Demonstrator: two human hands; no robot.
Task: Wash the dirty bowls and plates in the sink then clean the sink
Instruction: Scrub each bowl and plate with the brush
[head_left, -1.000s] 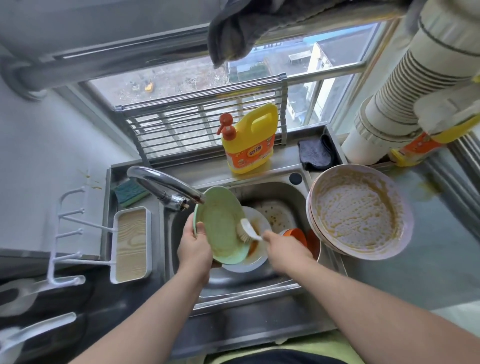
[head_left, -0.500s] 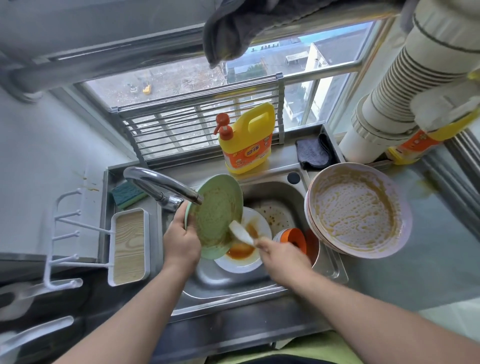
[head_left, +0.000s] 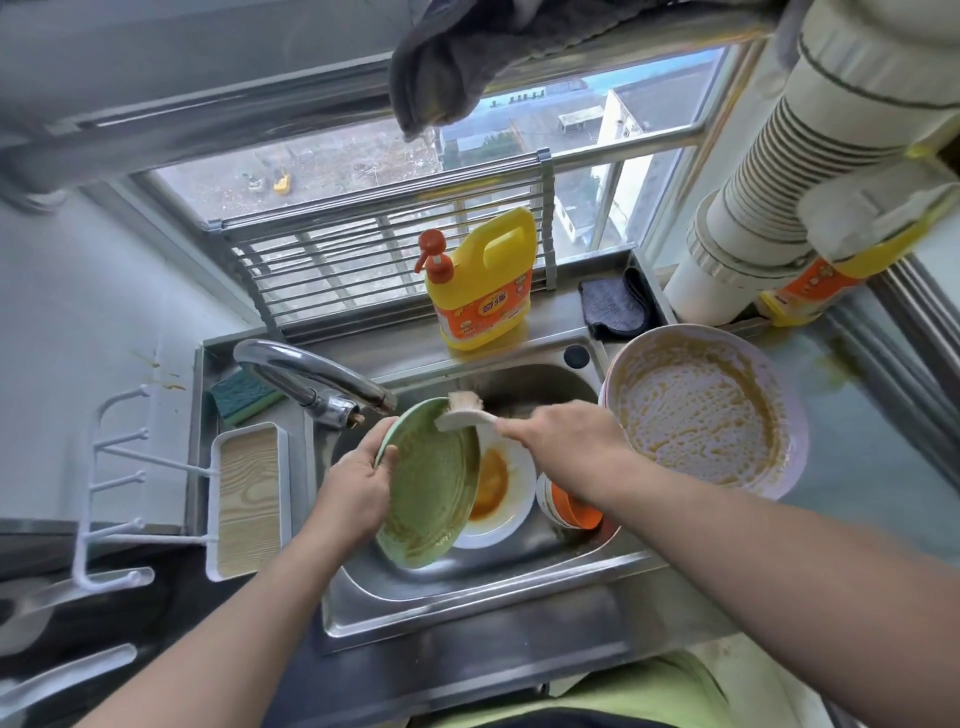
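Brush moved up: R hand grips white-handled dish brush, bristles now at top rim of round green plate. L hand pinches plate edge, tilted over steel sink. Scrubbing ongoing; white bowl, orange bowl unwashed.

Single head-worn wide-angle view, looking steeply down and forward at close range; sink centred, window at 12 o'clock, forearms entering from 6.

Two bare forearms, no sleeves visible, light green garment at the torso, perhaps a shirt
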